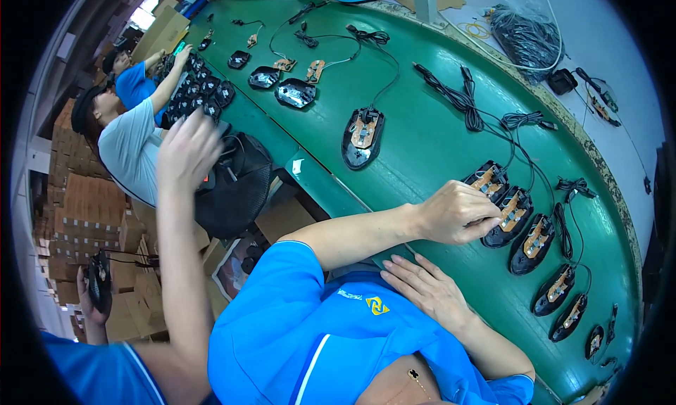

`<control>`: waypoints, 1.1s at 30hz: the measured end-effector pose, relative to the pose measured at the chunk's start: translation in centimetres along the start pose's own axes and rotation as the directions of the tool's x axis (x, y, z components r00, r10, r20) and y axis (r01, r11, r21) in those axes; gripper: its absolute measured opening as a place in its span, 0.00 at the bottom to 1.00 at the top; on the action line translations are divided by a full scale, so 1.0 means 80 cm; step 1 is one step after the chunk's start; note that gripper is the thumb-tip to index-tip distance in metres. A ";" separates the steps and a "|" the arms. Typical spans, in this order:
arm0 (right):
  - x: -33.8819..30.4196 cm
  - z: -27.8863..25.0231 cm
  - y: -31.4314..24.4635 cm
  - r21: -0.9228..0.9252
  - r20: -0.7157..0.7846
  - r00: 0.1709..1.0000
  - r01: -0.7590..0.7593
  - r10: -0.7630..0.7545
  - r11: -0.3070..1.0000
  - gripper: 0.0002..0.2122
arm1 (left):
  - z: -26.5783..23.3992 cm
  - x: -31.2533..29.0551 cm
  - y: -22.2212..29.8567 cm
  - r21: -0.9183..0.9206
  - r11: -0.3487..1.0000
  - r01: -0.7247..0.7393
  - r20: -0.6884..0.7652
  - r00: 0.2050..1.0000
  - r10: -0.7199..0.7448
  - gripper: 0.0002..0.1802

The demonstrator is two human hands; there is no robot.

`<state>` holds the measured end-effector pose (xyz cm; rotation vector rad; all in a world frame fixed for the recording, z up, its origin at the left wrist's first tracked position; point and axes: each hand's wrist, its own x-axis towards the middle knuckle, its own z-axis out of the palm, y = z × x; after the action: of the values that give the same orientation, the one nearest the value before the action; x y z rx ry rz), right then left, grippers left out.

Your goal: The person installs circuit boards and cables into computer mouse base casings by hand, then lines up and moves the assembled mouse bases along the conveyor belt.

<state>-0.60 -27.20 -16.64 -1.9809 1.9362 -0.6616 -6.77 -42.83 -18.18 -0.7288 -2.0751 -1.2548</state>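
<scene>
My left hand [458, 213] reaches across the green work surface with its fingers curled into a pinch. The fingertips are over an opened black computer mouse [512, 218] with a brown circuit board, in a row of similar ones. Whatever is between the fingers, if anything, is hidden. Just beyond lies another opened mouse [487, 182], partly covered by that hand. Stretched flat near the table's close edge is my right hand [431, 289], its fingers apart and nothing in them. A third opened mouse [533, 244] rests to the right of the pinching fingers.
Several mouse bases, boards and coiled cables [465, 99] lie along the green table [429, 159]. At left, a co-worker's blurred hand [189, 152] is raised; another hand there holds a mouse [98, 282]. Further people sit beyond. Cardboard boxes [91, 208] are stacked at left.
</scene>
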 end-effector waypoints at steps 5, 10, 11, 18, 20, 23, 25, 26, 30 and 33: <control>0.005 -0.002 0.000 0.031 0.018 1.000 -0.013 0.013 0.999 0.26 | -0.006 0.000 -0.003 0.017 1.000 -0.006 -0.007 1.000 0.006 0.03; 0.007 -0.001 0.000 0.003 -0.003 1.000 -0.001 0.001 1.000 0.26 | -0.008 0.000 -0.004 0.020 1.000 -0.008 0.002 1.000 0.008 0.03; 0.008 -0.001 0.000 0.003 -0.002 1.000 -0.002 0.002 1.000 0.26 | -0.008 -0.001 -0.004 0.019 1.000 -0.008 0.001 1.000 0.008 0.03; 0.012 -0.002 0.000 -0.007 0.009 1.000 -0.010 0.010 1.000 0.26 | -0.011 -0.004 -0.009 0.018 1.000 0.000 0.009 1.000 -0.001 0.03; 0.013 -0.002 0.000 -0.004 0.014 1.000 -0.011 0.011 1.000 0.26 | -0.013 -0.004 -0.009 0.019 1.000 0.005 0.023 1.000 -0.006 0.02; 0.015 -0.001 0.002 -0.005 0.009 1.000 -0.008 0.008 1.000 0.26 | -0.014 -0.005 -0.011 0.021 1.000 0.006 0.026 1.000 -0.006 0.03; 0.016 -0.001 0.002 -0.005 0.002 1.000 -0.005 0.005 1.000 0.26 | -0.015 -0.005 -0.013 0.024 1.000 0.007 0.031 0.999 -0.007 0.03; 0.017 -0.001 0.002 -0.005 0.002 1.000 -0.006 0.006 1.000 0.26 | -0.016 -0.006 -0.013 0.024 1.000 0.007 0.031 0.999 -0.007 0.03; 0.021 0.000 0.001 0.004 -0.019 1.000 -0.008 0.008 1.000 0.25 | -0.016 -0.008 -0.017 0.017 1.000 -0.002 0.015 1.000 0.002 0.03; 0.023 -0.003 -0.001 0.009 -0.014 1.000 -0.012 0.012 1.000 0.25 | -0.017 -0.006 -0.014 0.022 1.000 0.001 0.011 1.000 -0.001 0.02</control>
<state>-0.69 -28.98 -16.19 -1.9632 1.9476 -0.6822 -6.98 -44.60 -18.66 -0.7258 -2.0950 -1.2290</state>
